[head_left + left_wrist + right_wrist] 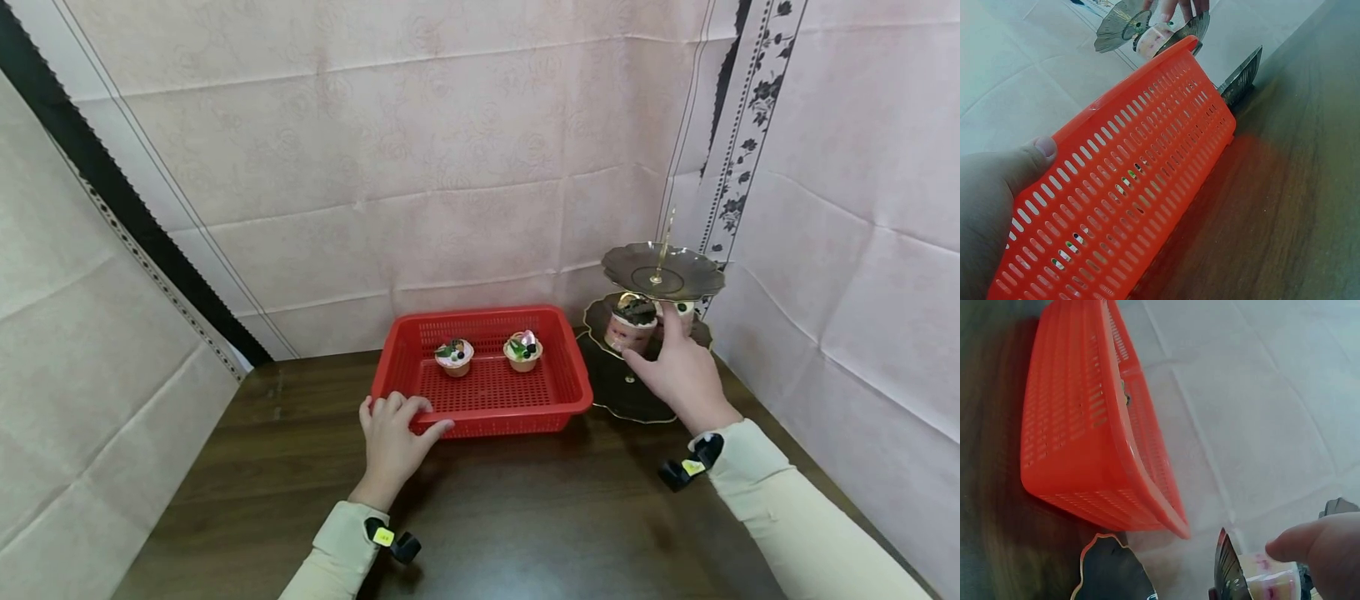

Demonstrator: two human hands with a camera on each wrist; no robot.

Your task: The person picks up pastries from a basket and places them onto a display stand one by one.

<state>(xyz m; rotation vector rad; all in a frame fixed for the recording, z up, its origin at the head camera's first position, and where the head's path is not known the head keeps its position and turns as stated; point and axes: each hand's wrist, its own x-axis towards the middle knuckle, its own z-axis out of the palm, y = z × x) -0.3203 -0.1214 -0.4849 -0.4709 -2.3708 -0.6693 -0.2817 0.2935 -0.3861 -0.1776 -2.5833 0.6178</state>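
A red plastic basket [480,423] stands on the table with two small cream-topped cupcakes, one cupcake [454,357] left and another cupcake [522,350] right. My left hand [393,442] grips its near-left rim, the thumb [1044,150] on the outer wall. On the right stands a dark tiered stand [663,271] with gold edges. Its middle tier bears a pink cake cup [630,325] with a dark topping and a second cake cup [686,310], partly hidden. My right hand [686,375] reaches in beside them, index finger straight, thumb near the first cup. Contact is unclear.
The dark wooden table [525,517] runs in front of the basket. Pale cloth walls [420,167] rise behind and at both sides. The stand's top tier overhangs my right fingers, and its bottom tier [633,404] sits close to the basket's right end.
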